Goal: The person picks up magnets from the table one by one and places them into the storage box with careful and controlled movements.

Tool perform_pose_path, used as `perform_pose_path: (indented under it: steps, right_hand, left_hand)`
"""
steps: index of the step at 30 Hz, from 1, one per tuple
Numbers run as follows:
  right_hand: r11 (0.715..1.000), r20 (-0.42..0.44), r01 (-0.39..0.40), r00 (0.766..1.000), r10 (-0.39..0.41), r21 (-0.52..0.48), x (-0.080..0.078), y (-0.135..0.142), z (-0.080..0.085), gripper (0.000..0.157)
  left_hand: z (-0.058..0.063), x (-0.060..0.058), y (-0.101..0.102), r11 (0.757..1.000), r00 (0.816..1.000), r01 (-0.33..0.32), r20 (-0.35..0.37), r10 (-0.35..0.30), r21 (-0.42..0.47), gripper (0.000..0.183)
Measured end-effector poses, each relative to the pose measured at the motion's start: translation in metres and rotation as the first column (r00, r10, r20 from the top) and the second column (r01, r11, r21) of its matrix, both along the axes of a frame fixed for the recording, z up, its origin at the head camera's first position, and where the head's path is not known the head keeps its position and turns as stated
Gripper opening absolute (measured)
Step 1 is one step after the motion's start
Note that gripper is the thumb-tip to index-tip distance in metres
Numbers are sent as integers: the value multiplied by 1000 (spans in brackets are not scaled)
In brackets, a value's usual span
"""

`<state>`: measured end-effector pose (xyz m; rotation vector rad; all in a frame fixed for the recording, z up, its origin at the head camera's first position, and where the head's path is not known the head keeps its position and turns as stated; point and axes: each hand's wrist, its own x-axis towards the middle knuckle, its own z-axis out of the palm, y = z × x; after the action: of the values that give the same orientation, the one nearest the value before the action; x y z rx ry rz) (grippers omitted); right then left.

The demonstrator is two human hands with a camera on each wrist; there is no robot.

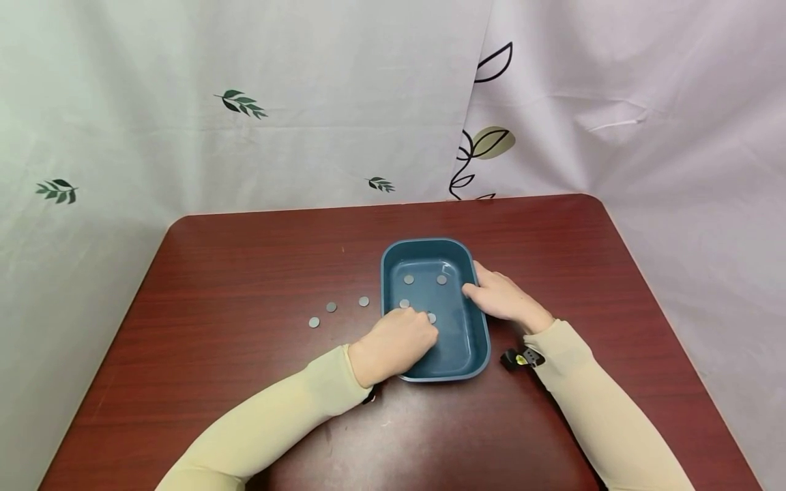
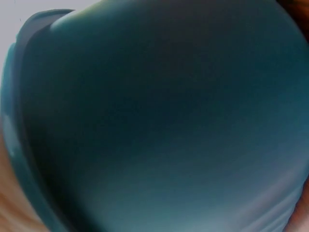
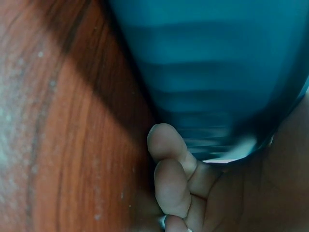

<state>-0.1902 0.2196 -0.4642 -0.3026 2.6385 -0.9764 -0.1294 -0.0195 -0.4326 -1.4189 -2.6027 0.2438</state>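
Note:
A blue rectangular tray with raised walls sits on the table between both hands. Several small silvery coin-like discs lie on its floor. My left hand grips the tray's near left wall, its fingers mostly hidden; in the left wrist view the tray wall fills the picture, skin showing at its rim and base. My right hand holds the right wall, thumb over the rim. In the right wrist view, fingertips bend in beside the wall's base.
Three more discs lie on the reddish-brown wooden table, left of the tray. A pale curtain with leaf prints hangs behind the table. A black strap hangs at the right wrist.

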Motion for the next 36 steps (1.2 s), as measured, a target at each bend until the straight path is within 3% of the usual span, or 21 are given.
perform_pose_path:
  steps: [19, 28, 36]
  right_hand:
    - [1000, 14, 4, 1000, -3, -6, 0, -2, 3, 65]
    - [1000, 30, 8, 1000, -8, -6, 0, -1, 1, 64]
    - [1000, 21, 5, 1000, -5, -9, 0, 0, 1, 60]
  left_hand:
    - [-1, 0, -1, 1000, 997, -26, -68, 26, 0, 21]
    - [2, 1, -2, 999, 999, -44, -14, 44, -14, 16]
    - [10, 0, -10, 997, 1000, -3, 20, 1, 81, 10]
